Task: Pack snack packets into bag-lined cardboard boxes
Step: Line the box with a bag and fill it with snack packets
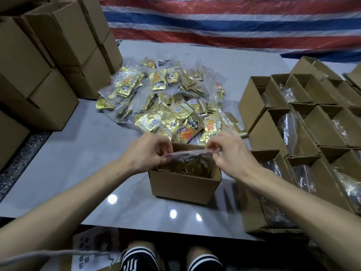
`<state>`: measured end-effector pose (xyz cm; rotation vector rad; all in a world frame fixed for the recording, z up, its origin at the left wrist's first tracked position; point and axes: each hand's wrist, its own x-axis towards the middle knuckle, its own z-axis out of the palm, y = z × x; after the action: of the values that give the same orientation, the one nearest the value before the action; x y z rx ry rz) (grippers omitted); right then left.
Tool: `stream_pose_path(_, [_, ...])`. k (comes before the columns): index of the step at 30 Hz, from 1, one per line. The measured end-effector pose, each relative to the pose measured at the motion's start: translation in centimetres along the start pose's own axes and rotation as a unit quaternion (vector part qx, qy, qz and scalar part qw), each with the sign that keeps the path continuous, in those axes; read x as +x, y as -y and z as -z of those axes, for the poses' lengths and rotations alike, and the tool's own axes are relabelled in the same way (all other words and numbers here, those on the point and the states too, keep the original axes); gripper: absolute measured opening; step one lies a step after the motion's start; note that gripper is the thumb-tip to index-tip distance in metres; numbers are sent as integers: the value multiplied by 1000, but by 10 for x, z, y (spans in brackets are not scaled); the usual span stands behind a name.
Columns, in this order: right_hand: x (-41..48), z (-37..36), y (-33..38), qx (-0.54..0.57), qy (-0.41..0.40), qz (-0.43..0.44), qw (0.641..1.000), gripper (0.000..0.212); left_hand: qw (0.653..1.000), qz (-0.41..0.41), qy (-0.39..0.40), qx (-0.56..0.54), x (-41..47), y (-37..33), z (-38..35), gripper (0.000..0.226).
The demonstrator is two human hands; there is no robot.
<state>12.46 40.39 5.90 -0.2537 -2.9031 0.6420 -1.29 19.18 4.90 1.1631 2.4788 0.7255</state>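
Note:
An open cardboard box [183, 184] stands on the grey table [82, 165] in front of me. A clear plastic bag [188, 154] with gold snack packets inside sits in it. My left hand [148, 153] pinches the bag's top edge at its left end. At the right end, my right hand [228, 153] pinches the same edge. The edge is stretched flat between both hands above the box. Behind the box lies a heap of gold snack packets [166, 102], many in clear bags.
Closed cardboard boxes [48, 61] are stacked at the left. To the right, rows of open boxes [304, 124] hold clear bags. A striped red, white and blue tarp [234, 22] hangs behind the table. My knees show below the table's front edge.

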Motion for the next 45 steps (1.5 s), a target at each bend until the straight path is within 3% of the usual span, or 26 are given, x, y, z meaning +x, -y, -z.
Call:
stream_pose_path(6, [-8, -11, 4, -43, 85, 88, 992, 19, 987, -42, -14, 152, -2, -5, -4, 15])
stream_pose_path(11, [0, -11, 5, -70, 156, 33, 985, 30, 996, 39, -55, 52, 4, -7, -3, 24])
stream_pose_path(15, [4, -12, 5, -56, 150, -2, 987, 28, 985, -61, -135, 88, 6, -12, -2, 25])
stream_pose_path(17, [4, -13, 4, -70, 165, -5, 984, 28, 978, -141, -100, 118, 5, -13, -1, 21])
stream_pose_path(19, [3, -16, 3, -104, 192, 4, 976, 31, 974, -168, -13, 149, 5, -15, -1, 17])
stream_pose_path(23, [3, -19, 5, -122, 243, 5, 962, 37, 963, -52, 192, 183, 8, -19, -6, 26])
stream_pose_path(27, [1, -22, 5, -178, 271, 21, 946, 36, 945, -8, 237, 224, 11, -21, -17, 28])
stream_pose_path(29, [1, -25, 5, -204, 296, 17, 933, 43, 932, 5, 264, 248, 11, -21, -25, 45])
stream_pose_path(33, [-1, -29, 6, -220, 321, 13, 921, 56, 926, 25, 264, 269, 10, -22, -42, 74])
stream_pose_path(39, [2, -27, 10, -212, 376, -20, 902, 59, 926, 23, 255, 278, 8, -23, -44, 84])
stream_pose_path(42, [4, -27, 13, -199, 392, -20, 898, 61, 926, 43, 274, 257, 9, -24, -45, 78])
stream_pose_path(45, [5, -29, 9, -188, 366, -9, 911, 52, 958, 17, 164, 233, 8, -21, -45, 47])
